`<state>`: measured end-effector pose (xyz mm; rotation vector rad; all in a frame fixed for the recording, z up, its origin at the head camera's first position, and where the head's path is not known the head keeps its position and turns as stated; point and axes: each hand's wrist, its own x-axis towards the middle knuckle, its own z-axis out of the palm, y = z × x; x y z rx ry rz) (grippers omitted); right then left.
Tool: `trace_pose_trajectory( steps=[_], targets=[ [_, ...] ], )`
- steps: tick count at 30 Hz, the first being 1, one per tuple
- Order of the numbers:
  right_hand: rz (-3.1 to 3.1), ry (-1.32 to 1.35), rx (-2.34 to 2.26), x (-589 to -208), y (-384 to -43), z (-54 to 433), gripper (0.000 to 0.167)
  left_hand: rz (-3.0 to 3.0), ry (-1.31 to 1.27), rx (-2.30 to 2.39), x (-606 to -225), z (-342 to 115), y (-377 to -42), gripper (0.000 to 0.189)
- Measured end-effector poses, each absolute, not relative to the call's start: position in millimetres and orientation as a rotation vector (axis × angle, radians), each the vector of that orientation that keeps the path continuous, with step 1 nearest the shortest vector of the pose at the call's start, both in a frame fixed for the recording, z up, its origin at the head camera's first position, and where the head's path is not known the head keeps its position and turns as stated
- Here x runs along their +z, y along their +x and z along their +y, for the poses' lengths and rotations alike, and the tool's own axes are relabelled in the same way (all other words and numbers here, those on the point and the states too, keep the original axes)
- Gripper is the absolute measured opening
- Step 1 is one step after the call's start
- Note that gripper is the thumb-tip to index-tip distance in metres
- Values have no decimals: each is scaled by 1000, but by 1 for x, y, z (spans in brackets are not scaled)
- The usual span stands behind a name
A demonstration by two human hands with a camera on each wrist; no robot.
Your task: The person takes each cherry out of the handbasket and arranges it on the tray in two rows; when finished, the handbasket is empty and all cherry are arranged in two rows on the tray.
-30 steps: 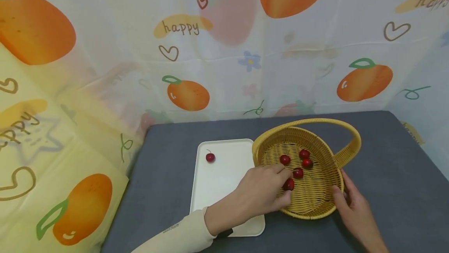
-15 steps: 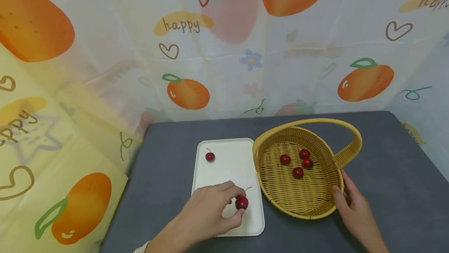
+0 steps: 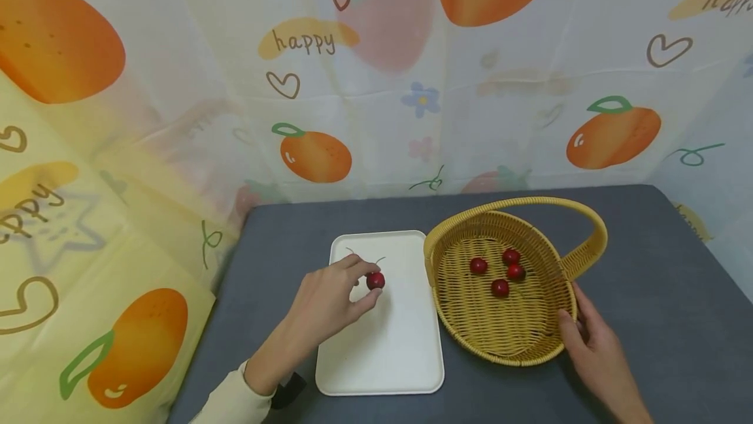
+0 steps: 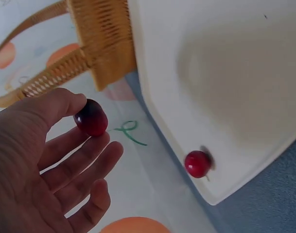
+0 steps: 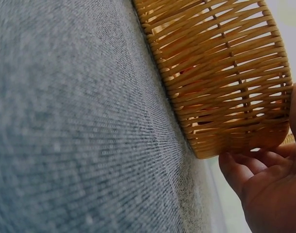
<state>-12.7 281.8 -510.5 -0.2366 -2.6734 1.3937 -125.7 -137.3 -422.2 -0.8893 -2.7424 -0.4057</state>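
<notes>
Between thumb and fingertips my left hand (image 3: 326,296) pinches a dark red cherry (image 3: 375,280), its stem pointing up, above the upper part of a white tray (image 3: 382,358). Another cherry (image 4: 198,164) lies near a corner of the tray in the left wrist view; in the head view the hand hides it except for its stem. To the right of the tray stands a yellow wicker basket (image 3: 506,332) with several cherries (image 3: 500,288) on its floor. My right hand (image 3: 600,355) holds the basket's right side, thumb at the rim and fingers against the outer wall.
The basket's tall arched handle (image 3: 544,202) rises over its far side. A dark grey cloth (image 3: 665,293) covers the table. Behind and to the left hangs a fruit-printed curtain (image 3: 376,110).
My left hand has taken a cherry out of the basket and carried it left, then up toward the tray's far end. The right hand has kept its hold on the basket.
</notes>
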Motion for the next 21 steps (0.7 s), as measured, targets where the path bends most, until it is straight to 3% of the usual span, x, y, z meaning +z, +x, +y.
trace_pose_trajectory(
  steps=[10,21],
  targets=[
    [-2673,-243,1405,-511,-12,282,67,-2729,-887,-308,-448,-137,-168,23],
    [-2673,-232,1414,-512,-13,284,68,-2722,-892,-82,-464,-128,-191,23]
  ],
)
